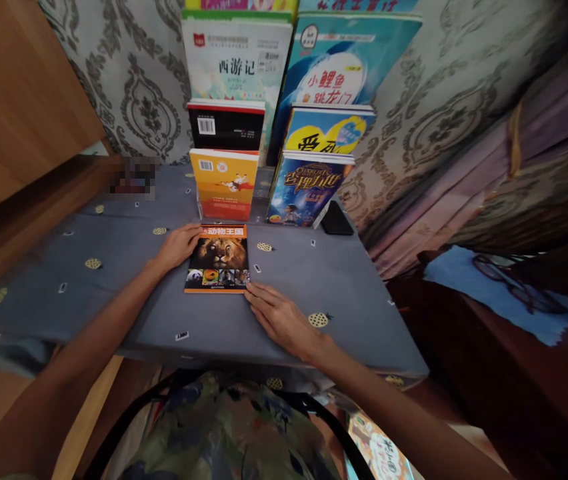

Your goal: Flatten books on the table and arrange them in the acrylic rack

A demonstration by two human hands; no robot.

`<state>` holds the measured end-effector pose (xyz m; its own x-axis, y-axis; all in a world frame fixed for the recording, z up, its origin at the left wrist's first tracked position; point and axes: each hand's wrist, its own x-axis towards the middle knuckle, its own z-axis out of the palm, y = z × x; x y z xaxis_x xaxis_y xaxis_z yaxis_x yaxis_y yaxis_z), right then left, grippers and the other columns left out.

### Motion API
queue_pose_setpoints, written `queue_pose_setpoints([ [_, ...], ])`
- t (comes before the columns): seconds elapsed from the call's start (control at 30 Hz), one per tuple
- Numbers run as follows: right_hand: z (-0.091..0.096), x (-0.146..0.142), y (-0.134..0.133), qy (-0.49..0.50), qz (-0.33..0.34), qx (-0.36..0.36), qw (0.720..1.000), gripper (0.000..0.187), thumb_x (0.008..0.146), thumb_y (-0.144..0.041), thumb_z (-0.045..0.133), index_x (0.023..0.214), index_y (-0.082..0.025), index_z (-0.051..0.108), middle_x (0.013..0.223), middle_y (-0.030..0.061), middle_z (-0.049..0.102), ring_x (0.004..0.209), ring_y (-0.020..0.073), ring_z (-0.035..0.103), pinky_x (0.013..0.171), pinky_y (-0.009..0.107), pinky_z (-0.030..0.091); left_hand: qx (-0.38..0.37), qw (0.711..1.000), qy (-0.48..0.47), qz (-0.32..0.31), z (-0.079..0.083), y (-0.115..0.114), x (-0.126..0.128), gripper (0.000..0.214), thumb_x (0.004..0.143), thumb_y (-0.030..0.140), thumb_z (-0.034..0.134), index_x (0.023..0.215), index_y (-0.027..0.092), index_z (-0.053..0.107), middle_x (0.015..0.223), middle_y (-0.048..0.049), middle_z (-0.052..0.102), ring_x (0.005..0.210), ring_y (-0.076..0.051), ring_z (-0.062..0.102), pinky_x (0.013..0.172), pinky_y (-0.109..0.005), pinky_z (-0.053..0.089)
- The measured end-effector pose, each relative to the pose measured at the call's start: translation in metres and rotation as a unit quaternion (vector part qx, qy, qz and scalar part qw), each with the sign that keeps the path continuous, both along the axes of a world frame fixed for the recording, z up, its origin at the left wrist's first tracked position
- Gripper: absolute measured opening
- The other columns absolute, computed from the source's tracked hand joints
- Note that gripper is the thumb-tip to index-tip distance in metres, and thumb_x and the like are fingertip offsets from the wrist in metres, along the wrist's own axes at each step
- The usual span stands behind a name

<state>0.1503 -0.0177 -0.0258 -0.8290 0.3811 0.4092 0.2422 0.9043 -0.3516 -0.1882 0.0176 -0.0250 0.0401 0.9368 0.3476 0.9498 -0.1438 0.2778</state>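
Note:
A small orange book with a lion on its cover (217, 259) lies flat on the grey patterned tablecloth (114, 280). My left hand (178, 245) rests at the book's upper left edge, fingers stretched and touching it. My right hand (280, 317) lies flat on the cloth at the book's lower right corner, fingers spread and touching the corner. Neither hand holds anything.
Behind the lion book, a stepped rack holds several books: an orange one (224, 183), a dark blue one (304, 190), a black one (225, 125), more above. A black phone (337, 219) lies right of the rack. Glasses (519, 287) rest on a blue cloth at right.

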Motion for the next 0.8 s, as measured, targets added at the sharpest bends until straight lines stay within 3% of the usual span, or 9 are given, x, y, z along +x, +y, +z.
queue_pose_setpoints([
  [0.2,-0.002,0.000,-0.001,0.003,-0.006,0.000,1.000,0.038,0.102,-0.019,0.042,0.135,-0.017,0.061,0.138,0.0147,0.063,0.133,0.0254,0.056,0.111,0.048,0.051,0.004,0.998,-0.030,-0.058,0.000,-0.031,-0.009,0.041,0.097,0.034,0.041,0.119,0.018,0.071,0.128,-0.0094,0.070,0.119,-0.025,0.066,0.107,-0.046,0.050],
  [0.43,-0.003,0.001,-0.001,0.006,-0.008,-0.002,1.000,0.038,0.103,-0.020,0.041,0.135,-0.016,0.062,0.138,0.0153,0.063,0.133,0.0260,0.056,0.111,0.049,0.051,0.014,0.995,-0.032,-0.090,0.004,-0.089,0.006,0.042,0.101,0.041,0.041,0.121,0.018,0.070,0.130,-0.0091,0.069,0.117,-0.023,0.067,0.105,-0.044,0.053],
  [0.67,-0.003,0.000,-0.001,0.003,-0.007,0.000,1.000,0.038,0.102,-0.019,0.041,0.133,-0.015,0.062,0.137,0.0156,0.063,0.134,0.0256,0.056,0.111,0.048,0.051,0.052,0.990,-0.014,-0.133,0.008,-0.143,0.021,0.033,0.102,0.030,0.047,0.126,0.021,0.068,0.131,-0.0067,0.069,0.118,-0.019,0.067,0.105,-0.037,0.055],
  [0.8,-0.005,-0.001,0.000,0.010,-0.007,-0.009,1.000,0.038,0.103,-0.021,0.041,0.134,-0.017,0.062,0.138,0.0140,0.063,0.134,0.0250,0.055,0.110,0.048,0.051,0.079,0.985,0.008,-0.151,0.008,-0.156,0.023,0.032,0.100,0.024,0.050,0.129,0.022,0.066,0.128,-0.0068,0.070,0.117,-0.020,0.067,0.105,-0.038,0.055],
])
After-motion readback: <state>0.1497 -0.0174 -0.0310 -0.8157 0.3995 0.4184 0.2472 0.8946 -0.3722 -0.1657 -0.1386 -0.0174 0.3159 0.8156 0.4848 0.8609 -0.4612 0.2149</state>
